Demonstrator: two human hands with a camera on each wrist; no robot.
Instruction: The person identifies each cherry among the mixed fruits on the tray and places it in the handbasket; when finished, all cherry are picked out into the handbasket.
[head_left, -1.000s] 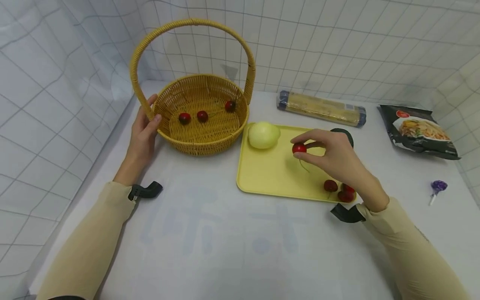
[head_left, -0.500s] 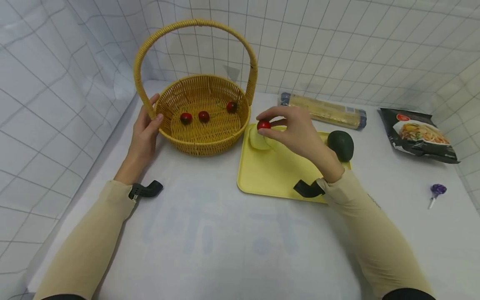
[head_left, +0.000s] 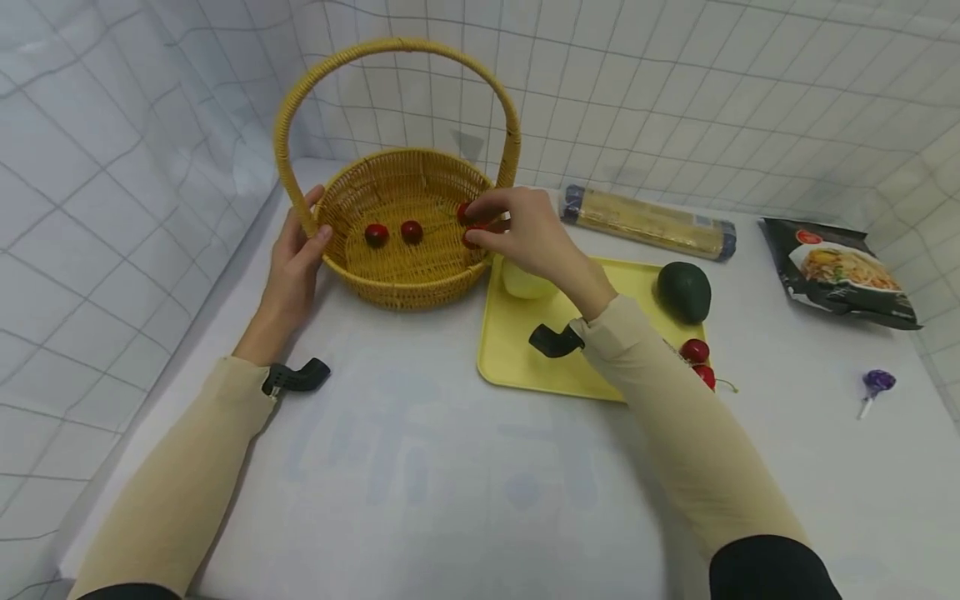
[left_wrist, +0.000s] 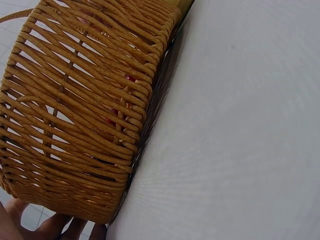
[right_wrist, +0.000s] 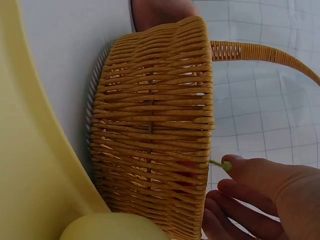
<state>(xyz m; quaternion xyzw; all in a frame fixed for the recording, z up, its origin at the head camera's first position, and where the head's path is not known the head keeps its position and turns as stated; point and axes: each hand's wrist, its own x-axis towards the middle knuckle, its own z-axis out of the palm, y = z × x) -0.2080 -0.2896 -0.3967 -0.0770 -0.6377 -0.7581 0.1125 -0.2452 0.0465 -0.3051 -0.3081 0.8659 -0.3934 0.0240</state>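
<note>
My left hand (head_left: 294,250) grips the left rim of the yellow wicker basket (head_left: 405,296), beside the foot of its tall handle. Two dark red cherries, one of them a cherry (head_left: 377,236) on the left, lie on the basket's floor. My right hand (head_left: 528,233) is over the right rim, thumb and fingers apart. Just below its thumb is a red cherry (head_left: 472,239); another cherry (head_left: 462,213) shows beside the index finger. In the right wrist view a green stem (right_wrist: 216,163) runs from the rim to the thumb, and red shows through the weave.
A yellow tray (head_left: 517,379) bears a pale green round vegetable (head_left: 525,282), a dark green avocado (head_left: 684,292) and cherries (head_left: 695,351), partly behind the right sleeve. Behind are a long gold packet (head_left: 648,223) and a black noodle bag (head_left: 840,271); a purple lollipop (head_left: 877,382) lies right.
My right hand has carried a cherry leftward from above the tray to the basket's right side, and its fingers have parted from it. My left hand has stayed on the rim.
</note>
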